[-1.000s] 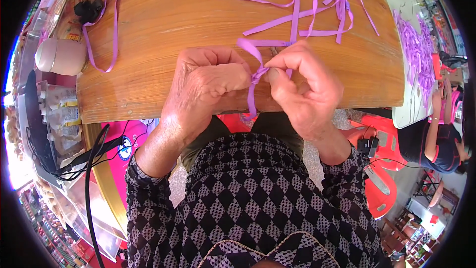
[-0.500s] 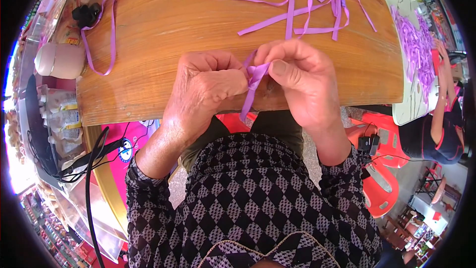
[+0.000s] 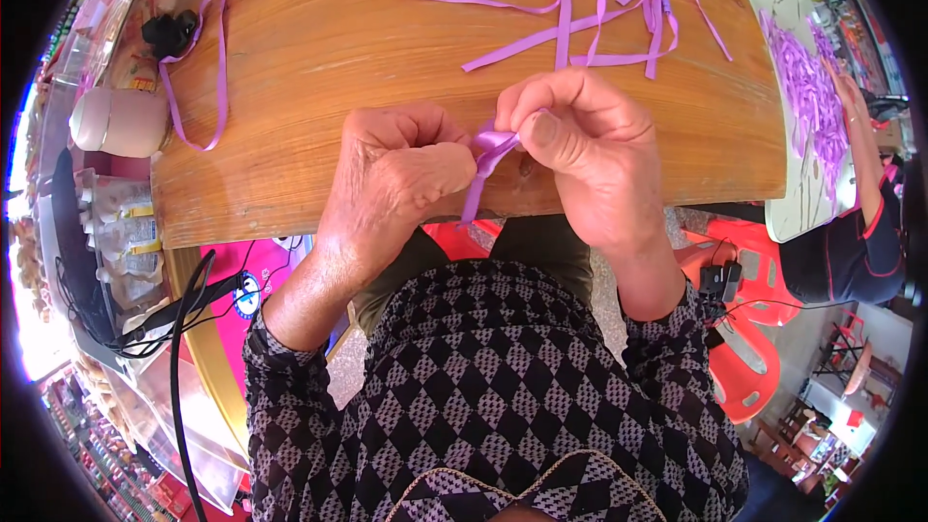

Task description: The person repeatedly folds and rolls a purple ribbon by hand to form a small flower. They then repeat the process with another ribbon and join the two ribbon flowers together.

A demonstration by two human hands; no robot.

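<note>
Between my two hands, above the table's near edge, is a purple ribbon [image 3: 491, 149] looped over itself, with one tail hanging down toward my lap. My left hand [image 3: 401, 164] is closed, its fingers curled and the thumb pressing the ribbon's left side. With thumb and forefinger my right hand [image 3: 585, 140] pinches the ribbon's other side. The part of the ribbon inside the left fist is hidden. Beyond my hands, a bunch of loose purple ribbons [image 3: 564, 10] lies spread on the wooden table [image 3: 319, 58].
At the far left, a purple ribbon loop [image 3: 223, 68] lies by a small black object [image 3: 170, 34] and a pinkish-white rounded container [image 3: 120, 123]. To the right, another person's arm [image 3: 860, 135] is beside a white table [image 3: 795, 203] heaped with purple ribbons [image 3: 817, 101]. Red stools [image 3: 744, 367] stand below.
The ribbon's crossing has been drawn smaller and its tail has shifted slightly left. My right hand has turned a little, still pinching. The other person's arm at the right has moved.
</note>
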